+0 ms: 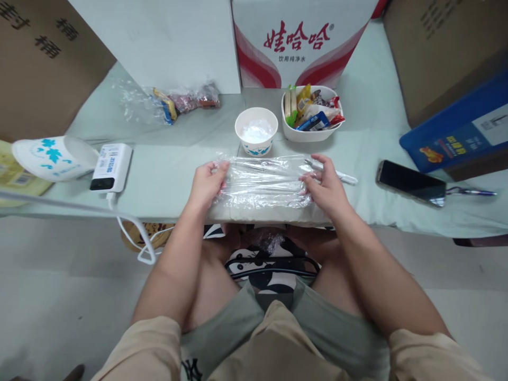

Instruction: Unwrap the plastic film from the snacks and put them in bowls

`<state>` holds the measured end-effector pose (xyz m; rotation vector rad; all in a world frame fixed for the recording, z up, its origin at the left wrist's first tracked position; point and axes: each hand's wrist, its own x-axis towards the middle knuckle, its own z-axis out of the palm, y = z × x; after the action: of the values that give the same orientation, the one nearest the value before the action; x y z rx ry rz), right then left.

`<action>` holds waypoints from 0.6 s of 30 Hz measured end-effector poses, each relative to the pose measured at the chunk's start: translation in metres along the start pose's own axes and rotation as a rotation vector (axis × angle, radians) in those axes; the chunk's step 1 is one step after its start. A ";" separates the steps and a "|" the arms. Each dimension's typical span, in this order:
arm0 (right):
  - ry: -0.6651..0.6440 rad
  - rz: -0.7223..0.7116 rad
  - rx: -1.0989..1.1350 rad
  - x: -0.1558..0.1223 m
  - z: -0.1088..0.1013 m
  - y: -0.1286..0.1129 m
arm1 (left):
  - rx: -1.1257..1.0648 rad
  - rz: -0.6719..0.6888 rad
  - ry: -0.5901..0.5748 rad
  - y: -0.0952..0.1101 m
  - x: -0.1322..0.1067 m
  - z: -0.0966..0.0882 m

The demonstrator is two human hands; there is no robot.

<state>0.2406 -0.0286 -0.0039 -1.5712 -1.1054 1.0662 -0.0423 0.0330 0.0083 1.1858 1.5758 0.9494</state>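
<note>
Clear plastic [262, 182] is spread between left hand [208, 183] and right hand [329, 190], pinched by both; even tension is advised.

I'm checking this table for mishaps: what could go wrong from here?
The left hand and right hand hold thin clear plastic spread between them; it might tear. The paper bowl just beyond could get knocked over. The cable from the power bank hangs near the left forearm, which might snag it.

The table [166, 164] is draped pale green — the floor [51, 296] grey.
</note>
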 end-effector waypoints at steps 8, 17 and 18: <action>0.089 -0.333 -0.520 -0.023 -0.023 -0.006 | 0.002 0.052 -0.097 0.008 -0.005 -0.003; -0.623 -0.246 -0.137 0.002 0.028 -0.024 | -0.074 -0.030 -0.608 0.019 -0.009 0.001; -0.686 -0.192 -0.126 0.003 0.034 -0.025 | -0.093 -0.044 -0.613 0.019 -0.008 0.001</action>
<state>0.2042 -0.0144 0.0120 -1.1722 -1.7679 1.4710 -0.0355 0.0297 0.0273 1.2215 1.0490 0.5450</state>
